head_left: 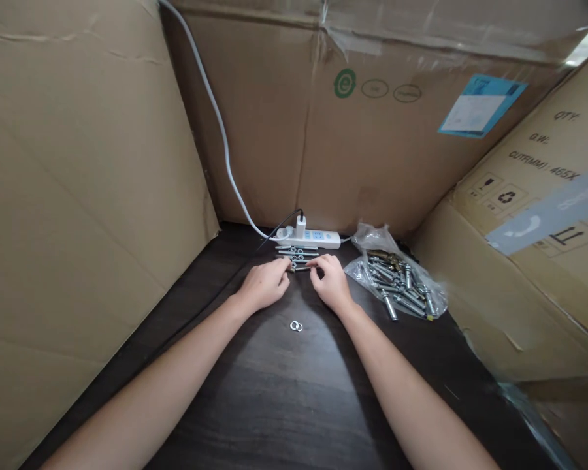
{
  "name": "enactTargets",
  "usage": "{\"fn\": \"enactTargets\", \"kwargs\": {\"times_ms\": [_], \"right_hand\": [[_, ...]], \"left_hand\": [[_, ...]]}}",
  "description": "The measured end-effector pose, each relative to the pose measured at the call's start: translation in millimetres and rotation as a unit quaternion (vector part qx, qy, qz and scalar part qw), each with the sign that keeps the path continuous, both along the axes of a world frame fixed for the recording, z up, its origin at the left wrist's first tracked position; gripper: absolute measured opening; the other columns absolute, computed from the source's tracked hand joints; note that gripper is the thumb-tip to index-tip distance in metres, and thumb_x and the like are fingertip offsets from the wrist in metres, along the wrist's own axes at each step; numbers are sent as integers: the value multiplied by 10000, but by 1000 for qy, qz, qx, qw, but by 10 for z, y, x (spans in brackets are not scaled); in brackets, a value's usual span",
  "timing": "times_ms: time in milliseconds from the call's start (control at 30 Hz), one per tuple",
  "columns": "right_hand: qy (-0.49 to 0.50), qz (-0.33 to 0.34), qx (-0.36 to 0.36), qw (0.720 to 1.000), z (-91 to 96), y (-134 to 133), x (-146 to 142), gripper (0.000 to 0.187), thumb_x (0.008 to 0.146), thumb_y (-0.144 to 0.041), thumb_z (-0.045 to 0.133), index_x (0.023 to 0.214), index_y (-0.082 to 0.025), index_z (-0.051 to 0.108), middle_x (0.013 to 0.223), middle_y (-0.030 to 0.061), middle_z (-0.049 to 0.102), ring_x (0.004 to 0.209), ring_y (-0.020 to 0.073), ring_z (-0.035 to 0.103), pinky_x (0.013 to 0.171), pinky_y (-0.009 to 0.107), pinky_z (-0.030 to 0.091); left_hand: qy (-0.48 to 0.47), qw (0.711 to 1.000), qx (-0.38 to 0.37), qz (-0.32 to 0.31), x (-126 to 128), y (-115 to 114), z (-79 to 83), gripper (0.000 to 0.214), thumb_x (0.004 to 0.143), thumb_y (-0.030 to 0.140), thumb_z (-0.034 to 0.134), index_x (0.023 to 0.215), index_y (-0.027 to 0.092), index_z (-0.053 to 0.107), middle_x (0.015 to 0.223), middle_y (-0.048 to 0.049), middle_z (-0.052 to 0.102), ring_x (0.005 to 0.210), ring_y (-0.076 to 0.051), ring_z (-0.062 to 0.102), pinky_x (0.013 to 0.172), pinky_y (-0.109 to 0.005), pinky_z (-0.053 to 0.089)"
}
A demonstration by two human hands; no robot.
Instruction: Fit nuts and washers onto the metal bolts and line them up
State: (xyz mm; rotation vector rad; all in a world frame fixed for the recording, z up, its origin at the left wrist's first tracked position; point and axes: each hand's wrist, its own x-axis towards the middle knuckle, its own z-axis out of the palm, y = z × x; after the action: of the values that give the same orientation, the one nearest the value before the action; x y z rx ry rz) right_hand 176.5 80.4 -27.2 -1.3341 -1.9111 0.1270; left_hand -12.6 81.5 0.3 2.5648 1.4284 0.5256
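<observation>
While both arms stretch across the dark table (294,398), the left hand (264,284) and right hand (330,282) each pinch fingertips on one end of a bolt (301,267) lying crosswise between them (nearest of the row before the power strip (318,239)).

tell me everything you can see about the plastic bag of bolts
The plastic bag is clear and crinkled and lies on the dark wooden table, right of the right hand, which does not touch it. It holds a heap of silvery bolts; one pokes out at its near edge. Its top bunches up beside the white power strip.
</observation>
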Motion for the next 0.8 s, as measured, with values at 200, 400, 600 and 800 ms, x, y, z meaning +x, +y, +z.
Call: {"fn": "enactTargets", "kwargs": {"times_ms": [200,400,600,800], "right_hand": [[11,6,-17,1000,-13,-209,62,168,792,-117,483,809,-204,626,808,34,609,822,193,513,769,304,421],[-20,-4,-44,999,-30,-248,67,159,797,-128,483,801,-210,619,797,27,600,804,188,506,751,292,419],[-42,17,-42,998,-3,-247,51,185,810,-116,468,844,-209,624,834,31,605,817,186,522,760,290,426],[-102,83,-33,991,20,-269,-6,404,798,-61,455,1122,-245,612,1008,47,591,944,195,502,865,318,417]], "left_hand": [[61,992,22,-110,159,-55,-28,191,746,59,412,842,187,517,857,-49,567,825,-208,544,738,-305,409],[19,992,14,-125,166,-3,-66,272,733,48,410,936,199,508,965,-48,522,827,-189,537,752,-302,438],[-86,987,-19,-131,93,-8,-112,341,777,56,403,1072,214,468,1079,-49,463,923,-174,531,836,-292,445],[-72,992,2,-104,-55,-198,-111,327,779,61,432,1057,211,517,1038,-49,491,966,-194,500,869,-323,425]]}}
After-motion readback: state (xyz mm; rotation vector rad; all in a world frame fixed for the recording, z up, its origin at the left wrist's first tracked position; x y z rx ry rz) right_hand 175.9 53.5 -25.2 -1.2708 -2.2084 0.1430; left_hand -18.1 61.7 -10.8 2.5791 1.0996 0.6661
